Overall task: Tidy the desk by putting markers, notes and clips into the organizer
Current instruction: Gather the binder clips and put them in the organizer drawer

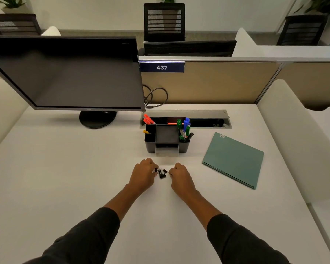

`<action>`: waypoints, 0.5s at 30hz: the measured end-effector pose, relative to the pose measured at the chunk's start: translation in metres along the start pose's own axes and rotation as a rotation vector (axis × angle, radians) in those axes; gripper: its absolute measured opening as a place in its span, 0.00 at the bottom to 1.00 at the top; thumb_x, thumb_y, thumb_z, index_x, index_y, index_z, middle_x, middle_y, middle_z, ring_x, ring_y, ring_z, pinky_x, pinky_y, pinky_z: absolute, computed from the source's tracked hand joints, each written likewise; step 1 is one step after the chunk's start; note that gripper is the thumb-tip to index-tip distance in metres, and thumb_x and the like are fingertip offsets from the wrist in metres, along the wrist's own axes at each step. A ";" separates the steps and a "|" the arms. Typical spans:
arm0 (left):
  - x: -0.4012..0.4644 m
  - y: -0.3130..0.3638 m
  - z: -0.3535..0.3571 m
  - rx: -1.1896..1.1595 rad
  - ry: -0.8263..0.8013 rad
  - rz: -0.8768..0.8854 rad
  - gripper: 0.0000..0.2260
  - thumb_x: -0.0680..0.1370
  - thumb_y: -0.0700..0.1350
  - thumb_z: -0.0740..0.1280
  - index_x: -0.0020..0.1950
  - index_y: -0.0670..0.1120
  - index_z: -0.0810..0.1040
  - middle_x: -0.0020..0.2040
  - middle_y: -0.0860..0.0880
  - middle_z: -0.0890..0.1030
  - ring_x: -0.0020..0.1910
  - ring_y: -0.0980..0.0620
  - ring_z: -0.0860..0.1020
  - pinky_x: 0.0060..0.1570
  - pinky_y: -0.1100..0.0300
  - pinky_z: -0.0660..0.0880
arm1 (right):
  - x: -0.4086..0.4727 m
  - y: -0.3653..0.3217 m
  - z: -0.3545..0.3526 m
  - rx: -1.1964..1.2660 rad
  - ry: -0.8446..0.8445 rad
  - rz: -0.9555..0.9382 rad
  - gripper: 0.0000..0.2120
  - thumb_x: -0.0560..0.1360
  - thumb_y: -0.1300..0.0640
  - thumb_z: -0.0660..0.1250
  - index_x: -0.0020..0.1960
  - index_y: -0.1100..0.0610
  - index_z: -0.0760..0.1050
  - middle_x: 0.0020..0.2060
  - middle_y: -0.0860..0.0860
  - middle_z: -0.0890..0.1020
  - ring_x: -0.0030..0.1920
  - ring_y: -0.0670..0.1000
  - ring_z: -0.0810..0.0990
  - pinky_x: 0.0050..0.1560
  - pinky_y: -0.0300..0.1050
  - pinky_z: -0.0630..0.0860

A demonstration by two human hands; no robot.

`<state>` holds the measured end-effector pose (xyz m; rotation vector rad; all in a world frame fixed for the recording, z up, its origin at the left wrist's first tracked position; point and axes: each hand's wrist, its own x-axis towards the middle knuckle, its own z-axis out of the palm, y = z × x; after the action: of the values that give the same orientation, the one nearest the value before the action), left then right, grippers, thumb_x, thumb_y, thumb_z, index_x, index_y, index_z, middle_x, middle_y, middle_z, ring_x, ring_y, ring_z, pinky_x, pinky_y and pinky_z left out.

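Observation:
A black desk organizer (167,144) stands mid-desk with its small clear drawer (167,151) pulled out at the front. Green, blue and black markers (185,128) stand in its right compartment, and orange markers (148,120) lean at its back left. A small heap of black binder clips (161,172) lies on the desk just in front of it. My left hand (144,175) touches the heap's left side with curled fingers. On the heap's right, my right hand (180,177) is curled, its fingertips at the clips. Whether either hand grips a clip is hidden.
A teal spiral notebook (234,159) lies to the right of the organizer. A dark monitor (69,77) on a round stand fills the back left. An open cable tray (204,121) sits behind the organizer. A partition with the sign 437 (161,67) closes the back.

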<state>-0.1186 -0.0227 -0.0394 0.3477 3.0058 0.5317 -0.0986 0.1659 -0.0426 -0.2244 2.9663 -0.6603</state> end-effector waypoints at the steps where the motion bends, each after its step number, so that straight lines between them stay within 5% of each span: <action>1: 0.000 0.000 -0.001 -0.003 0.003 -0.006 0.12 0.77 0.46 0.73 0.60 0.47 0.84 0.55 0.49 0.80 0.52 0.47 0.78 0.49 0.54 0.76 | 0.000 0.000 0.000 0.001 -0.005 0.007 0.12 0.73 0.74 0.66 0.49 0.61 0.83 0.43 0.53 0.75 0.43 0.51 0.73 0.37 0.40 0.72; 9: -0.006 -0.002 0.000 -0.010 0.024 -0.028 0.11 0.77 0.37 0.70 0.58 0.45 0.84 0.53 0.47 0.81 0.49 0.45 0.80 0.45 0.54 0.75 | -0.001 0.001 -0.012 0.026 -0.004 0.022 0.14 0.70 0.73 0.65 0.50 0.61 0.82 0.45 0.55 0.78 0.48 0.56 0.75 0.44 0.47 0.78; 15: -0.009 -0.002 -0.001 0.004 0.014 -0.080 0.10 0.78 0.46 0.71 0.58 0.46 0.84 0.52 0.49 0.81 0.49 0.47 0.79 0.46 0.55 0.74 | -0.003 0.001 -0.024 0.096 0.041 0.034 0.15 0.70 0.70 0.66 0.54 0.60 0.82 0.49 0.54 0.78 0.48 0.55 0.78 0.47 0.46 0.79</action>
<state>-0.1102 -0.0273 -0.0391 0.2238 3.0196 0.5239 -0.0987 0.1774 -0.0207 -0.1541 2.9604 -0.8095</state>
